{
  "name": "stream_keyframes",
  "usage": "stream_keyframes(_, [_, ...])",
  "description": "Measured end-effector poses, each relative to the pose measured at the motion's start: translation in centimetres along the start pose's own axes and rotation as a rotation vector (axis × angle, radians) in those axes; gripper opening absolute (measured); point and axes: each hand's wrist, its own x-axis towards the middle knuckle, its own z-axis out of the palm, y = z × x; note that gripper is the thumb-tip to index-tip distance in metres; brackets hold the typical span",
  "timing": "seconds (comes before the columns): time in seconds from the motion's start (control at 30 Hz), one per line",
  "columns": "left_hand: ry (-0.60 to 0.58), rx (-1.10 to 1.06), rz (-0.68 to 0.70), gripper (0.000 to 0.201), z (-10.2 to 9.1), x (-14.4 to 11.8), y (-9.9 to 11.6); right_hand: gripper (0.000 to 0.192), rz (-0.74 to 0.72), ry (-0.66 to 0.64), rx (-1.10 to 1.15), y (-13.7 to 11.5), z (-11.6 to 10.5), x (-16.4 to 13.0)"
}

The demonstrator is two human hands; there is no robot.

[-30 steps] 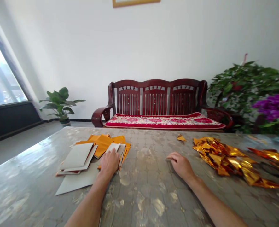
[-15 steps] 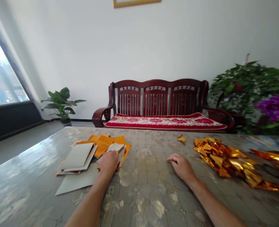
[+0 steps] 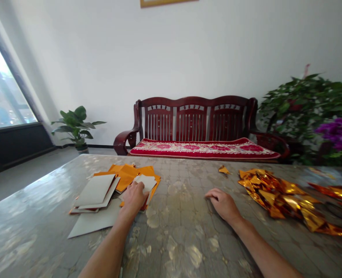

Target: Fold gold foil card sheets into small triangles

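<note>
Behind a glossy worktop (image 3: pixel 171 239) a red bench (image 3: pixel 196 131) is standing; left hand (image 3: pixel 134 197) is pinching a white-backed sheet (image 3: pixel 146 182) atop the orange stack (image 3: pixel 127 175); likely thin, light, slippery, best lifted by an edge; right hand (image 3: pixel 223 202) is resting loosely curled, empty, near foil pieces (image 3: pixel 278 195).

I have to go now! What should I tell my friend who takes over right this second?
Left hand: fingers on the top sheet of the paper stack, grip unclear.
Right hand: resting flat on the table, holding nothing.
Done: a heap of folded gold pieces lies at right, with one loose gold piece behind.
Left: flat orange and grey sheets remain in the stack.
</note>
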Motion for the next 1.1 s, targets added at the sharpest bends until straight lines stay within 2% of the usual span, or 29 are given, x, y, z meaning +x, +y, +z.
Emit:
stream_keyframes(0.2, [0.011,-0.02,0.019,0.024,0.6,0.2,-0.1,0.028,0.0,0.006,0.003,-0.1,0.0,0.0])
stream_keyframes(0.33, [0.02,-0.005,0.023,0.031,0.9,0.1,-0.1,0.028,0.002,-0.002,0.005,-0.3,-0.1,0.1])
stream_keyframes(0.63, [0.021,0.089,0.016,0.026,0.5,0.0,-0.1,0.029,0.0,-0.008,-0.015,0.0,0.1,0.1])
stream_keyframes(1.1, [0.059,0.095,0.022,0.036,1.9,0.4,-0.2,0.029,-0.007,-0.005,-0.016,0.1,0.2,0.0])
